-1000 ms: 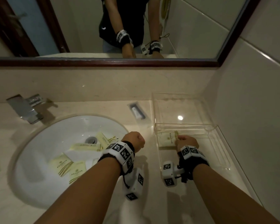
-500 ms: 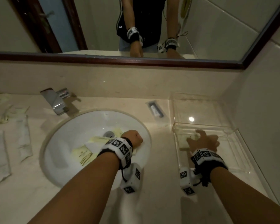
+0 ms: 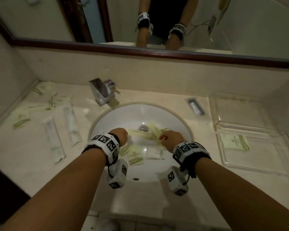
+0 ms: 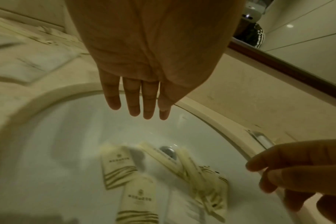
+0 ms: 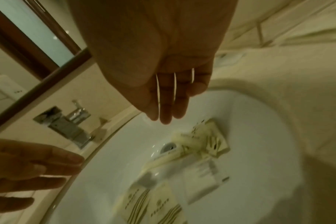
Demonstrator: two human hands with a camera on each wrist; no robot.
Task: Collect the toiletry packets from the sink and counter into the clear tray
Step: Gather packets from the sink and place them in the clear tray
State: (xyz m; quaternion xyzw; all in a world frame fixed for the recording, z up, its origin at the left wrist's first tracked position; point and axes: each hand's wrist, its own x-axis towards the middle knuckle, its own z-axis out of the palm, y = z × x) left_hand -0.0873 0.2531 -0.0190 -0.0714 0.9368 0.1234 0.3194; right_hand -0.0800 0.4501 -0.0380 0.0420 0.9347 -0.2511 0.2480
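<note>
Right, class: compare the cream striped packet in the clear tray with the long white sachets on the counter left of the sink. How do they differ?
The cream striped packet is short and squarish with gold stripes; the long white sachets are narrow, pale and plain. The packet already lies inside the clear plastic tray; the sachets lie on the beige counter, uncollected. The packet is alone there; the sachets lie roughly side by side. Both lie flat, untouched by either hand.

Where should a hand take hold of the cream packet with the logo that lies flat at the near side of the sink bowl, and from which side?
Probably pinch the cream packet at a free corner or short edge, coming from above. It lies flat on the sloping sink wall, so only an edge offers purchase. The left hand hovers nearest, fingers straight and empty.
</note>
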